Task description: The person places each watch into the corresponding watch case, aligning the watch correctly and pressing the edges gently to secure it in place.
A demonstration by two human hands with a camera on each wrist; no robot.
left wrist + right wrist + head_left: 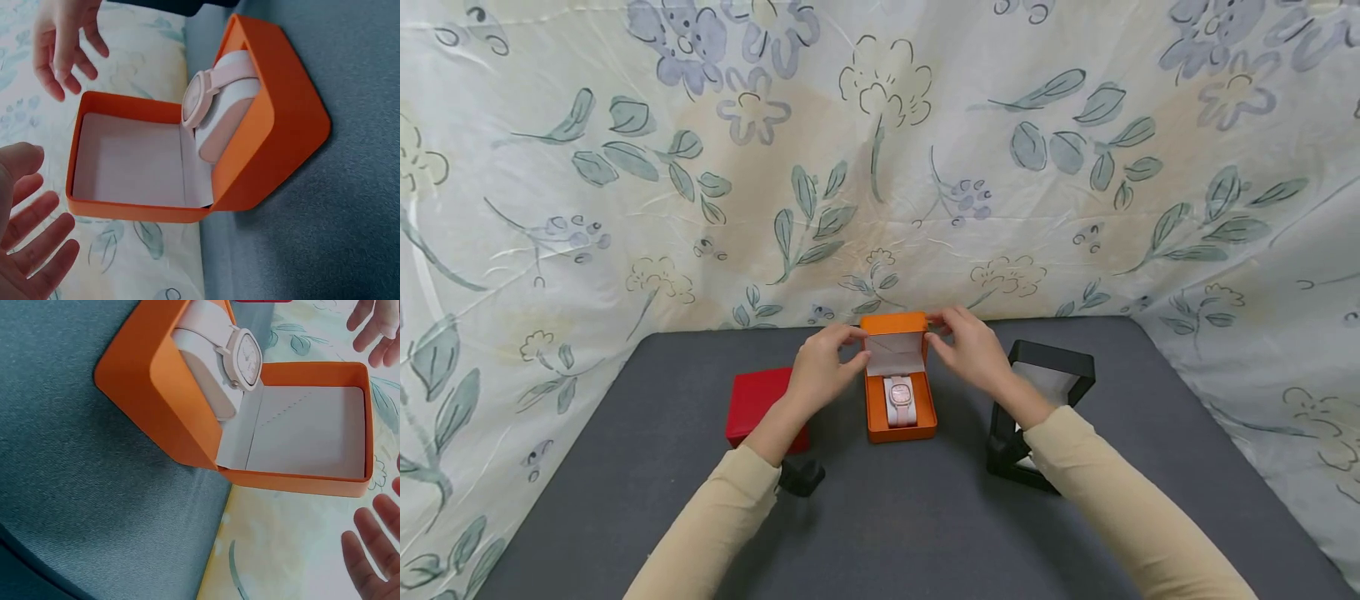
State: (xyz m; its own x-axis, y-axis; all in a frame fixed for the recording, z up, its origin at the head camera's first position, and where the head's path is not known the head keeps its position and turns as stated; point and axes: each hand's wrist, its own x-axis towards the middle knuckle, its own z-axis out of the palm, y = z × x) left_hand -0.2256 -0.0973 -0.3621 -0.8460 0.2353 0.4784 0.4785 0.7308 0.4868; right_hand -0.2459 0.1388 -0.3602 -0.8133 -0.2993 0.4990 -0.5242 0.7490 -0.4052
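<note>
- the open orange watch box (902,434), pink wristwatch (900,394) inside, stands near the far edge of the desk (880,533), its long axis running far to near
- its upright lid (893,322) lies between the left hand (823,371) and the right hand (973,346), neither clearly nearer
- both hands are unclenched, fingers loosely extended, gripping nothing

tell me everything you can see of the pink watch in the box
The watch is pale pink, with a rounded case, a light pinkish dial bearing fine marks, and a strap in a similar tone. The strap's material is hard to tell, and the time cannot be read. It sits strapped around a white cushion, dial facing outward, in the base of the open orange box. The strap rests against the cushion.
</note>
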